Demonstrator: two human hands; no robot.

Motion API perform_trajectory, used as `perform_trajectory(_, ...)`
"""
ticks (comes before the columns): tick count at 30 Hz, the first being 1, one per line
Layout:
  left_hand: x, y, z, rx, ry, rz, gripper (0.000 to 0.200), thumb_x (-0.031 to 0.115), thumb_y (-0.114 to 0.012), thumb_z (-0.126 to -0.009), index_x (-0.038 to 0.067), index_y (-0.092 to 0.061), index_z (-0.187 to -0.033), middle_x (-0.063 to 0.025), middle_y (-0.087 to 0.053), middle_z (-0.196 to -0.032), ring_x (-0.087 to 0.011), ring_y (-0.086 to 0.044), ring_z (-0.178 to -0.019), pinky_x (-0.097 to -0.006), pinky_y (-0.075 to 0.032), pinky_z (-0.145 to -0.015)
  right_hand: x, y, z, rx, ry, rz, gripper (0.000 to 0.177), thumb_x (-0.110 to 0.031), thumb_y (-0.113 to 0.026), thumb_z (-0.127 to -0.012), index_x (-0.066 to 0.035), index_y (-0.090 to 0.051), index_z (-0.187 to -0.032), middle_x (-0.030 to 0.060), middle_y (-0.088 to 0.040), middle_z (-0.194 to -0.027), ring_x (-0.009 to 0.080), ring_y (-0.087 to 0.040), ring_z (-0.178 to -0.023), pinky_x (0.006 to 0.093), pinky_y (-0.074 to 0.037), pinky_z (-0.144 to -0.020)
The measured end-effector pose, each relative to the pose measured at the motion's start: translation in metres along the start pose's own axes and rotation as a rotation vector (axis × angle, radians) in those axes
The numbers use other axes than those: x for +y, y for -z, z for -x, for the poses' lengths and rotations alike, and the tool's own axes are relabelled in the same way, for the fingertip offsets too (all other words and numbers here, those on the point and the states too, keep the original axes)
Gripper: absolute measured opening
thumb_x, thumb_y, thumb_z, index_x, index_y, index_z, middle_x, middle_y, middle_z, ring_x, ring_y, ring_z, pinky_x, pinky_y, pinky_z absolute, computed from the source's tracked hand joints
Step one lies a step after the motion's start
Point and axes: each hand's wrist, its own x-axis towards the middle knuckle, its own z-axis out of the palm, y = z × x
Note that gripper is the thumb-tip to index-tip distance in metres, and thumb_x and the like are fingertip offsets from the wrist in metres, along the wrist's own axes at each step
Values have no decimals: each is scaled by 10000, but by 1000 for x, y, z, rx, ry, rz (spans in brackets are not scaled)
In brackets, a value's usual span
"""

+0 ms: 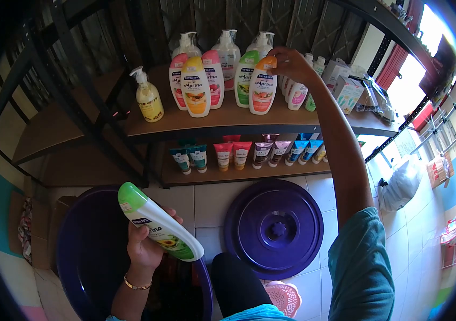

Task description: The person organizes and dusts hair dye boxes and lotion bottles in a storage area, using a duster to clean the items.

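Observation:
My left hand (146, 247) is wrapped round a white lotion bottle (168, 235) with a green cap and an avocado label, held tilted over a purple tub. At the shelf, my right hand (291, 63) grips the orange cap of another lotion bottle (263, 92), which stands upright near the front edge. Just left of that bottle is a green-capped lotion bottle (244, 80). Farther left stand a yellow-capped bottle (195, 88) and two pink-capped ones behind it. A yellow pump bottle (149, 99) stands alone at the left.
Clear pump bottles (229, 59) line the back of the shelf (212, 124). Small bottles and boxes (348, 93) stand to the right. Several tubes (233, 155) fill the lower shelf. On the tiled floor are the purple tub (73, 235), its lid (273, 230) and a pink basket (283, 298).

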Motion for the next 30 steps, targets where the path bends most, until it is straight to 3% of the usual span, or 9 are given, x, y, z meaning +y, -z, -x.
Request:
perform_trajectory(9,-1,-1,0,-8,0,3,468,234,-571,-743,0,-423,-1121,-237,-556,-999,-366,-574,-914,-455,-479,-803,11,-7,-3,71,17,-101,442,-139,-753,-594,-90,-578,-997,116,-640,-885,232,-619,-809,338,-468,-726)
perform_trajectory(18,-3,-10,-9,-40,-15,-41,486,214,-584,-773,4,-401,-1172,-222,-536,-1074,-359,-541,-996,-452,-451,-858,7,-7,3,153,25,-121,487,-194,-764,-615,-48,-565,-1035,131,-629,-929,214,-621,-849,310,-480,-767)
perform_trajectory(21,-3,-28,-33,-98,-89,-186,479,167,-596,-803,4,-390,-1204,-191,-516,-1133,-351,-499,-1075,-448,-433,-891,-45,5,26,436,105,-106,560,-211,-746,-667,-5,-504,-1127,132,-614,-934,194,-589,-929,323,-475,-780)
perform_trajectory(22,-5,-24,-41,-88,-83,-237,431,82,-634,-775,-11,-442,-1149,-124,-567,-1064,-212,-570,-960,-336,-459,-848,-73,12,42,290,87,-338,547,-231,-736,-679,-2,-511,-1122,137,-612,-943,199,-589,-927,328,-471,-788)
perform_trajectory(23,-4,-32,-47,-109,-82,-309,441,68,-647,-764,-18,-442,-1146,-112,-572,-1045,-183,-568,-948,-315,-459,-837,-102,10,62,140,63,-566,537,-250,-726,-692,1,-517,-1117,141,-611,-953,203,-590,-925,333,-467,-796)
perform_trajectory(24,-4,-44,-52,-130,-79,-380,452,53,-659,-754,-24,-442,-1143,-100,-577,-1026,-155,-565,-935,-294,-459,-827,-110,1,73,-38,332,-502,534,-238,-726,-696,4,-514,-1122,139,-609,-968,208,-596,-910,329,-483,-779)
perform_trajectory(26,-5,-62,-63,-214,-120,-481,466,51,-669,-747,-18,-442,-1148,-109,-568,-1039,-150,-560,-941,-290,-456,-825,-152,-12,112,-310,466,-386,506,-193,-714,-711,8,-508,-1128,127,-607,-989,212,-608,-879,314,-515,-737)
perform_trajectory(27,-7,-70,-65,-259,-136,-532,473,50,-674,-743,-15,-442,-1150,-114,-563,-1046,-148,-557,-944,-288,-455,-824,-183,-11,136,-397,331,-344,482,-159,-703,-723,10,-506,-1129,118,-606,-997,210,-615,-862,303,-532,-711)
perform_trajectory(30,-16,-86,-68,-237,-279,-563,491,55,-682,-736,-8,-441,-1159,-141,-539,-1084,-168,-550,-971,-294,-451,-826,-185,-15,150,-258,272,-381,458,-89,-691,-722,3,-503,-1129,111,-602,-1007,204,-624,-835,282,-550,-671)
